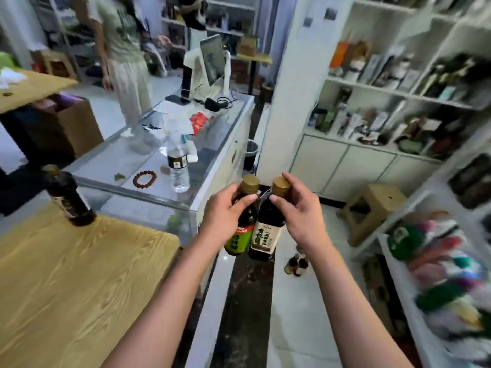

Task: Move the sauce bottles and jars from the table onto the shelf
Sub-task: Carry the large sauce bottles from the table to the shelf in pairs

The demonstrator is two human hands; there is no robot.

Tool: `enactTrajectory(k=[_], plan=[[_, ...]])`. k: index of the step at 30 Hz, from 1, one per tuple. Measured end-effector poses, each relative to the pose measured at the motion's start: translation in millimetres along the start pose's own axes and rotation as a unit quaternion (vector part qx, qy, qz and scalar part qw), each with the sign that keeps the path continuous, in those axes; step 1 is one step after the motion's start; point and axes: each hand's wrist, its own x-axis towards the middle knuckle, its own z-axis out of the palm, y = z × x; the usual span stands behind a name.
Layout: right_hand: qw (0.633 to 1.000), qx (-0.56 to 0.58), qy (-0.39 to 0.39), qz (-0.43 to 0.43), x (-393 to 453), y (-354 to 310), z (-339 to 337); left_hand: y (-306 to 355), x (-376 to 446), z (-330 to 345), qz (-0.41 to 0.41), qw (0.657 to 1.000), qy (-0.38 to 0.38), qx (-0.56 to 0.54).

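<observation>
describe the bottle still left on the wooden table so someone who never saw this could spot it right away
Start at the wooden table on the left. On its far edge, beside the glass counter, stands one dark bottle with a gold cap. Unlike the two bottles gripped in the left hand and right hand, it stands alone, untouched.

A dark sauce bottle (69,199) with a gold cap is seen standing upright near the far left corner of the wooden table (79,274). Beyond the table's far edge, a glass counter (125,166) is seen, on which a clear water bottle (177,163), a brown bead bracelet (144,179) and scattered papers (175,112) are laid.
</observation>
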Motion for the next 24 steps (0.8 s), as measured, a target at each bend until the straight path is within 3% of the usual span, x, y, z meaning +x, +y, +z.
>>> enactTrajectory(k=[4, 13, 24], plan=[[0.998, -0.012, 0.06, -0.004, -16.4, 11.2, -100.0, 48.5, -7.6, 93.0, 0.043, 0.997, -0.049, 0.043], [0.987, -0.035, 0.152, -0.044, -38.5, 40.4, -293.2, 129.0, -12.2, 278.8, 0.078, 0.989, -0.123, -0.03], [0.972, -0.028, 0.224, -0.069, -28.1, 58.4, -442.2, 205.4, -3.0, 421.0, 0.114, 0.971, -0.176, -0.115]])
